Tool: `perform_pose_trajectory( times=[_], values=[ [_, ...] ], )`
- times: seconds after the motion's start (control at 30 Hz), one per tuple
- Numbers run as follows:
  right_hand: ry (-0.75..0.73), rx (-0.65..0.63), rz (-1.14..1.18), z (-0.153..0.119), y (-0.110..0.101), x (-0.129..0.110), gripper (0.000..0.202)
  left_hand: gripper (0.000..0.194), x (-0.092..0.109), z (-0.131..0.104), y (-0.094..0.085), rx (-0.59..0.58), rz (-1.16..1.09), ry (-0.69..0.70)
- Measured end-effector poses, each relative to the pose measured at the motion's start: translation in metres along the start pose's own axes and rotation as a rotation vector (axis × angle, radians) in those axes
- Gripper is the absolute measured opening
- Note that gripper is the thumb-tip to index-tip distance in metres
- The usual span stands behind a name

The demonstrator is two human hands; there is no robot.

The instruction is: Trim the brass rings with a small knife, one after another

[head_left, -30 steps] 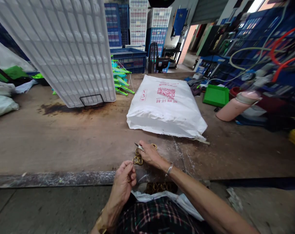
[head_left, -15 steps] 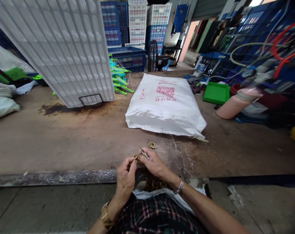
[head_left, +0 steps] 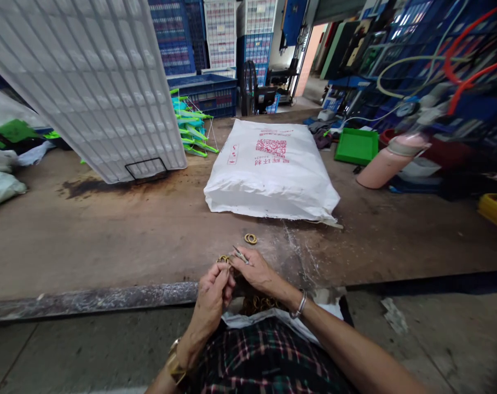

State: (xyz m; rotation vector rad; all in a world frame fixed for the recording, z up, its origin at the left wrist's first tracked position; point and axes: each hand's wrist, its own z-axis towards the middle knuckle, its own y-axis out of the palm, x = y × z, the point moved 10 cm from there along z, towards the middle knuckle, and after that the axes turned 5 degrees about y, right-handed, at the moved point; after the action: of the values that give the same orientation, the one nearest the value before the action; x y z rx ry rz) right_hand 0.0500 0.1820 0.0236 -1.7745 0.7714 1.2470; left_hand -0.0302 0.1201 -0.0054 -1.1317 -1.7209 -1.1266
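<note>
At the table's front edge, my left hand [head_left: 213, 294] is closed in a pinch, with brass-coloured rings [head_left: 223, 259] at its fingertips. My right hand [head_left: 256, 269] meets it from the right, its fingertips at the same rings. A small pointed metal tool [head_left: 241, 255] is tucked in my right hand, its tip pointing up and left; its exact kind is unclear. Just beyond the hands, two overlapping brass-coloured rings [head_left: 250, 238] lie on the tabletop. Below my wrists, a heap of similar rings [head_left: 260, 304] rests on white sheeting [head_left: 248, 320] over my lap.
A full white sack [head_left: 269, 164] with red print lies ahead on the brown table [head_left: 150, 230]. A tall white ribbed panel [head_left: 96, 82] leans at left, beside green plastic pieces [head_left: 195, 128]. At right stand a green tray [head_left: 356, 146] and a pink-filled bottle [head_left: 390, 161].
The view has shifted slightly, so the table things sit a little further left and up. More of the rings now shows above my left fingertips. My right hand still keeps the pointed tool.
</note>
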Motion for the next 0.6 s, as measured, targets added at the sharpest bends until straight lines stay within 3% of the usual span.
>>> perform_pose_trajectory(
  times=[0.2, 0.3, 0.43, 0.6],
  values=[
    [-0.012, 0.042, -0.017, 0.001, -0.007, 0.008, 0.021, 0.035, 0.000, -0.003, 0.007, -0.021, -0.138, -0.055],
    [-0.040, 0.086, -0.198, -0.004, -0.013, 0.006, 0.019, 0.035, 0.000, -0.001, 0.004, -0.003, -0.119, -0.035],
    [-0.146, -0.006, -0.488, -0.016, 0.001, -0.003, 0.013, 0.034, -0.003, 0.001, -0.002, 0.018, -0.055, -0.005],
    [-0.160, -0.032, -0.649, -0.019, 0.012, 0.003, 0.019, 0.036, 0.000, 0.001, -0.005, 0.041, 0.016, 0.045]
  ],
)
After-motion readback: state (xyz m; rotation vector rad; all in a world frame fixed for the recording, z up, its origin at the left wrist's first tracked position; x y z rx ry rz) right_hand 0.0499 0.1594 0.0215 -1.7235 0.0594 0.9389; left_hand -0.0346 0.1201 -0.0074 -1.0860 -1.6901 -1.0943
